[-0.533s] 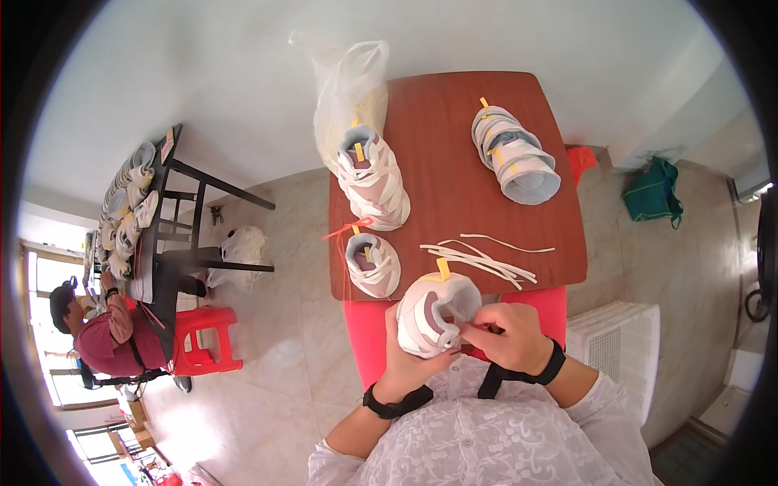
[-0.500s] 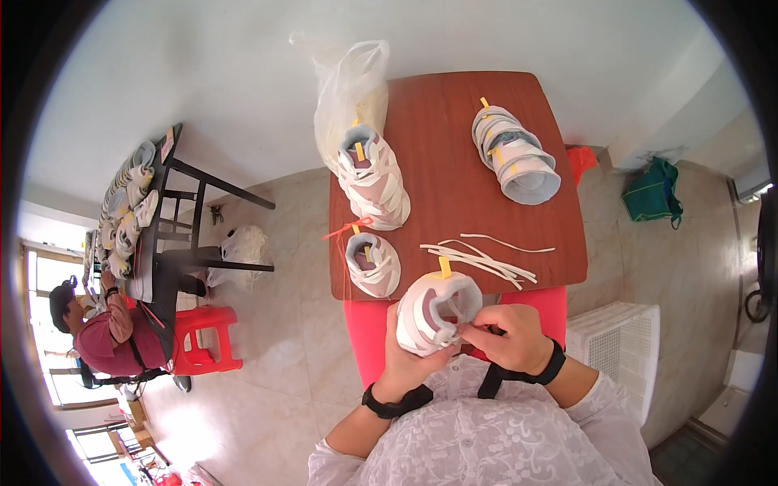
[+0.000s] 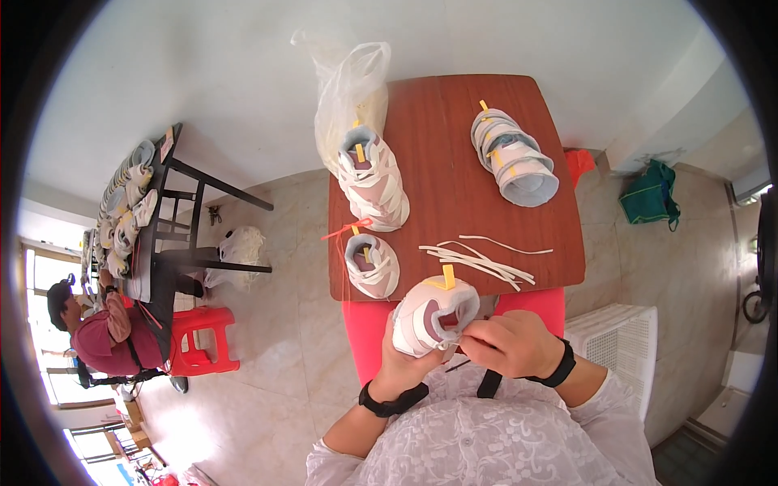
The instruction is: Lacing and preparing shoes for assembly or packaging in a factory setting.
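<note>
My left hand [image 3: 412, 362] grips a white and pink shoe upper [image 3: 429, 318] with a grey lining and a yellow pull tab, just off the table's near edge. Its opening is tilted toward my right hand [image 3: 504, 343]. The fingers of that hand are pinched together at the rim of the opening; what lies between them is hidden. Several white shoelaces [image 3: 478, 264] lie loose on the table in front of the shoe upper. To the left, another shoe upper [image 3: 373, 266] stands by itself, with a red string [image 3: 347, 231] beside it.
A stack of nested shoe uppers [image 3: 373, 182] stands on the brown table [image 3: 442, 154] at left, by a clear plastic bag [image 3: 348, 89]. Another stack [image 3: 527, 178] lies far right. A white basket [image 3: 620, 344] sits on the floor. Leftward, a person [image 3: 121, 344] sits at another table.
The shoe upper has turned in my left hand, its opening tipping further to the right. My right hand has shifted slightly and still pinches at the rim.
</note>
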The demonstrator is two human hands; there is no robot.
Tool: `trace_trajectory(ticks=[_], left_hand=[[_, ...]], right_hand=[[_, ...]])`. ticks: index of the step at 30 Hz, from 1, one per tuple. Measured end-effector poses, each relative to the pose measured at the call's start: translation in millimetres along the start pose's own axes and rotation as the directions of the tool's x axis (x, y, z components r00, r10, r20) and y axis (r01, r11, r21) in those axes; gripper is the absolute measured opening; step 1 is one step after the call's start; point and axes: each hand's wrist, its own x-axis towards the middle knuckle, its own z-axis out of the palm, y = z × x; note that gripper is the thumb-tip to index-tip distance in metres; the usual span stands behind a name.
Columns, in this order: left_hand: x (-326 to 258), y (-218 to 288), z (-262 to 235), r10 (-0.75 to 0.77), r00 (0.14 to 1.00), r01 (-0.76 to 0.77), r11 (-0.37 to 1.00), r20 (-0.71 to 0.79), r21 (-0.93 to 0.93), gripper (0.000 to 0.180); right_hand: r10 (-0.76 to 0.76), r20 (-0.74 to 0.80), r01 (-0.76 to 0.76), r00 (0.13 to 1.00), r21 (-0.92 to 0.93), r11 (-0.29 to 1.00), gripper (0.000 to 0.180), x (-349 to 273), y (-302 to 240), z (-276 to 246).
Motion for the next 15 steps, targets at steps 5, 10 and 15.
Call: trace_trajectory(ticks=[5,10,15], left_hand=[[1.5,6.6,7.7,0.092,0.993,-0.085,0.992,-0.078,0.094,0.069],[2.9,9.7,15.9,0.129,0.98,-0.119,0.99,-0.151,0.074,0.065],[6.2,12.4,19.5,0.146,0.964,-0.123,0.986,-0.221,0.114,0.062]], right_hand=[[-0.011,-0.096,0.006,0.995,-0.052,0.999,0.014,2.5,-0.8,4.1],[0.019,-0.027,-0.019,0.999,-0.011,1.0,0.02,3.7,-2.1,4.8],[0.13,-0.061,-0.131,0.99,-0.005,0.991,0.024,4.5,-6.9,10.1]])
